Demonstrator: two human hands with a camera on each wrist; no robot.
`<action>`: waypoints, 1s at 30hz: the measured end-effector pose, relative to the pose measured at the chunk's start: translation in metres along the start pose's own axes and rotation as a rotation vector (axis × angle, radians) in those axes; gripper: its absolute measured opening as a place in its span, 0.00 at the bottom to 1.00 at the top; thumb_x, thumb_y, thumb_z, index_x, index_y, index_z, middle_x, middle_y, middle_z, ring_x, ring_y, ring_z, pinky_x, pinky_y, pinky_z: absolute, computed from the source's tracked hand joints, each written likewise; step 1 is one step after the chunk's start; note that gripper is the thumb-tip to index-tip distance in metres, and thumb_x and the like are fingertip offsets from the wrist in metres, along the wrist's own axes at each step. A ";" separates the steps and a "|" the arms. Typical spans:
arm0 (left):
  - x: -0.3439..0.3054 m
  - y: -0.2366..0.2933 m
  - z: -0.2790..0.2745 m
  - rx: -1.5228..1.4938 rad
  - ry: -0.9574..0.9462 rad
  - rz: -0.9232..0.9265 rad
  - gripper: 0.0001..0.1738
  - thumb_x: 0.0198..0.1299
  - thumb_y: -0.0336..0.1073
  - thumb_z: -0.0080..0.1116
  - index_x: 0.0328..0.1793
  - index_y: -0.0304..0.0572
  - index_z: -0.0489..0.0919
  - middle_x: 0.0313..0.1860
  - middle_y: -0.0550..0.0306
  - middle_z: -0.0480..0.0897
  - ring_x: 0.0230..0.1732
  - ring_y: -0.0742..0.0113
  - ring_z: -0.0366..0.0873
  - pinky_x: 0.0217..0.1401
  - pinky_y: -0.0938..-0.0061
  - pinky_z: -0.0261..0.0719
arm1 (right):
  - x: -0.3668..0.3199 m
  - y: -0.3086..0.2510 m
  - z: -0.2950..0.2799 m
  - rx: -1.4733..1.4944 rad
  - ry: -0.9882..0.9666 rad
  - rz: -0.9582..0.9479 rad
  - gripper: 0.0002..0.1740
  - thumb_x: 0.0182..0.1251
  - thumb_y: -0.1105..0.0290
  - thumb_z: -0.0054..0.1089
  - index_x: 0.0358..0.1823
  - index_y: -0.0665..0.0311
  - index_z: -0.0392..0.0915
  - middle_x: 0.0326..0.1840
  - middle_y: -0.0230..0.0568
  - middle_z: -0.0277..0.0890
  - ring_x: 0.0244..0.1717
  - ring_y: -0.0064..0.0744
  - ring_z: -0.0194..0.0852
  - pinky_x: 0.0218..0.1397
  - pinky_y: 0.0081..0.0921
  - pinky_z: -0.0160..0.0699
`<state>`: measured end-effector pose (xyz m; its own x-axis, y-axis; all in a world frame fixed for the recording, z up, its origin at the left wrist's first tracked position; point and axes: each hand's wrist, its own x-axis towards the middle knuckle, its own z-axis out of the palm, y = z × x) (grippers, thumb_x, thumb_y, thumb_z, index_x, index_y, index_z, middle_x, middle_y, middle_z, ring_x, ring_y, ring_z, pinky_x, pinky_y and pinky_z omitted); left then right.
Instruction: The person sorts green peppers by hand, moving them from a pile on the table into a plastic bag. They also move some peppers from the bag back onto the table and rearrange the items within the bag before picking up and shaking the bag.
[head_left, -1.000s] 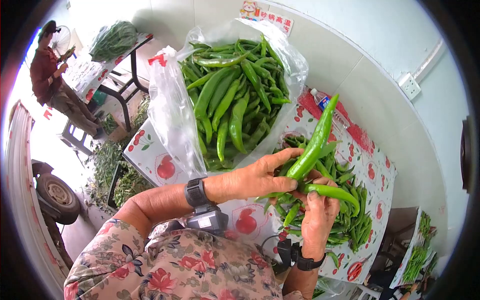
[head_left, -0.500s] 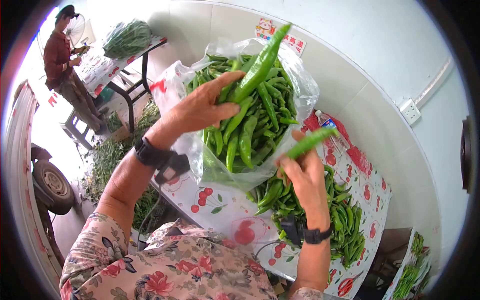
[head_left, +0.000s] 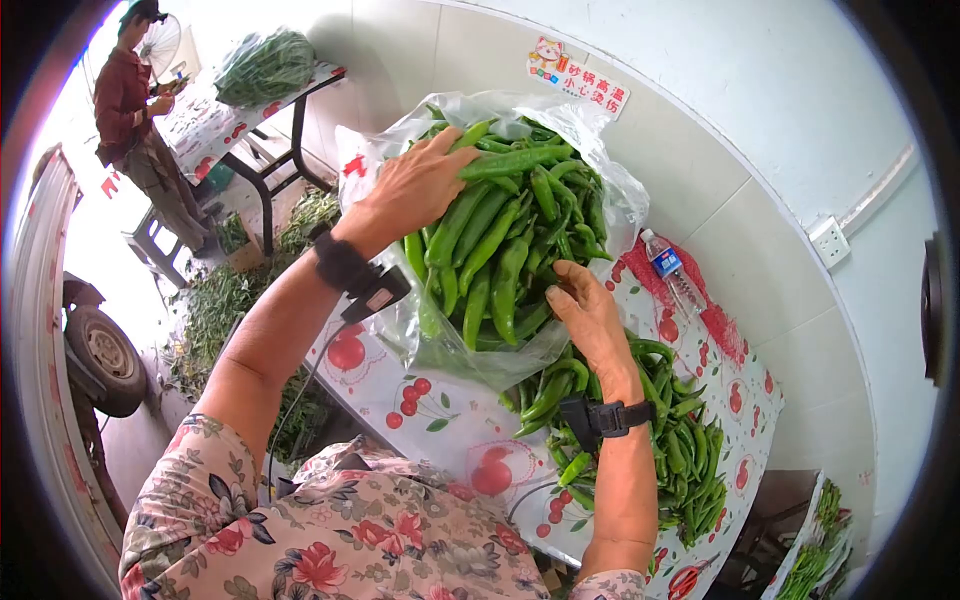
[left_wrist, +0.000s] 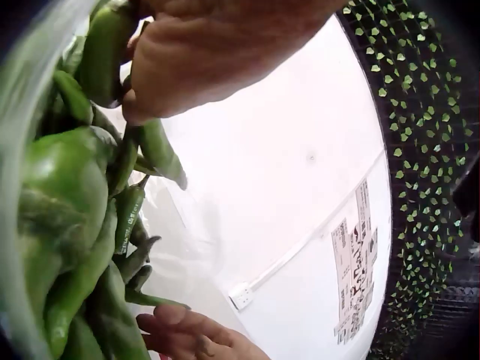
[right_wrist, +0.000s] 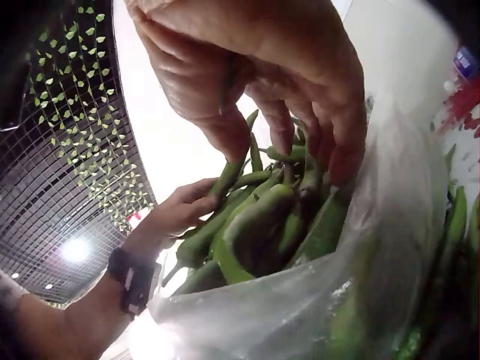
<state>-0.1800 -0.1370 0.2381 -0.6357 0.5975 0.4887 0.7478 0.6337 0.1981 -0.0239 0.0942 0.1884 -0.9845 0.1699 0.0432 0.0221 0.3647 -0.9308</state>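
Note:
In the head view, a clear plastic bag (head_left: 470, 365) stands full of long green chili peppers (head_left: 485, 235). My left hand (head_left: 415, 190) is over the bag's far left part, thumb and fingers around a green chili pepper (head_left: 472, 134). Beside its thumb, another long pepper (head_left: 515, 161) lies across the pile. At the bag's near right side is my right hand (head_left: 592, 318), its fingers bent over the peppers. The right wrist view shows this hand's thumb (right_wrist: 225, 139) and fingers apart above the peppers, with none gripped.
More chili peppers (head_left: 690, 450) lie heaped on the cherry-patterned tablecloth (head_left: 410, 425) to the right. A plastic bottle (head_left: 672, 268) lies on red netting (head_left: 715, 325) by the wall. Red-handled scissors (head_left: 685, 580) lie near the table's edge. Another person (head_left: 140, 130) stands at the far left.
Both hands have moved from the loose heap to the bag. The left hand carried chili peppers onto the pile; the pepper in the right hand has left its grip.

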 end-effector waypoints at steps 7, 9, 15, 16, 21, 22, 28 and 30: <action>0.032 -0.021 0.035 0.137 0.106 -0.016 0.26 0.56 0.31 0.54 0.63 0.43 0.70 0.62 0.47 0.69 0.60 0.47 0.69 0.60 0.54 0.66 | -0.003 0.007 -0.002 -0.064 0.037 -0.028 0.23 0.65 0.68 0.56 0.59 0.71 0.70 0.55 0.52 0.76 0.56 0.39 0.74 0.59 0.31 0.70; 0.038 -0.029 0.043 0.180 0.120 -0.058 0.26 0.56 0.31 0.55 0.64 0.43 0.70 0.62 0.47 0.69 0.61 0.47 0.68 0.60 0.54 0.65 | -0.010 0.006 -0.009 -0.032 0.038 0.055 0.23 0.65 0.68 0.56 0.59 0.71 0.71 0.54 0.50 0.76 0.54 0.36 0.75 0.58 0.29 0.71; 0.032 0.001 0.034 0.155 0.300 0.195 0.22 0.54 0.37 0.62 0.57 0.48 0.75 0.59 0.50 0.73 0.61 0.51 0.70 0.62 0.57 0.61 | -0.028 0.010 -0.035 0.006 0.131 0.101 0.21 0.66 0.68 0.54 0.58 0.70 0.72 0.50 0.43 0.76 0.48 0.28 0.74 0.51 0.26 0.74; 0.032 0.005 0.033 0.135 0.216 0.177 0.21 0.54 0.37 0.62 0.55 0.49 0.77 0.59 0.52 0.74 0.60 0.53 0.71 0.62 0.57 0.62 | -0.030 0.011 -0.036 0.005 0.162 0.078 0.21 0.66 0.68 0.54 0.57 0.71 0.72 0.49 0.44 0.78 0.48 0.29 0.75 0.52 0.27 0.74; 0.045 -0.007 0.034 0.103 0.150 0.059 0.15 0.54 0.41 0.64 0.48 0.52 0.82 0.51 0.59 0.82 0.51 0.60 0.79 0.54 0.60 0.72 | -0.038 0.012 -0.051 0.046 0.207 0.103 0.19 0.66 0.69 0.53 0.54 0.73 0.73 0.47 0.41 0.77 0.45 0.26 0.74 0.51 0.25 0.75; 0.050 -0.013 0.035 0.077 0.123 -0.006 0.14 0.54 0.41 0.64 0.47 0.52 0.82 0.49 0.59 0.83 0.50 0.60 0.80 0.52 0.60 0.74 | -0.042 0.010 -0.055 0.076 0.214 0.123 0.19 0.66 0.69 0.53 0.54 0.73 0.73 0.47 0.41 0.77 0.45 0.26 0.74 0.52 0.25 0.75; 0.053 -0.016 0.050 0.260 0.262 0.031 0.13 0.57 0.42 0.61 0.48 0.55 0.80 0.48 0.63 0.83 0.51 0.59 0.79 0.59 0.54 0.66 | -0.072 0.044 -0.083 -0.187 0.279 0.150 0.21 0.67 0.64 0.54 0.56 0.69 0.74 0.50 0.44 0.79 0.50 0.31 0.77 0.52 0.27 0.74; 0.046 -0.010 0.050 0.254 0.247 0.079 0.16 0.57 0.41 0.61 0.52 0.54 0.78 0.53 0.61 0.81 0.56 0.59 0.76 0.63 0.53 0.59 | -0.083 0.045 -0.080 -0.258 0.273 0.185 0.20 0.65 0.67 0.55 0.55 0.71 0.74 0.50 0.50 0.79 0.51 0.37 0.78 0.55 0.30 0.73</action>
<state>-0.2264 -0.0913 0.2164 -0.4896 0.5321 0.6908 0.7013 0.7111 -0.0508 0.0729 0.1694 0.1713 -0.8783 0.4781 0.0103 0.2715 0.5163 -0.8122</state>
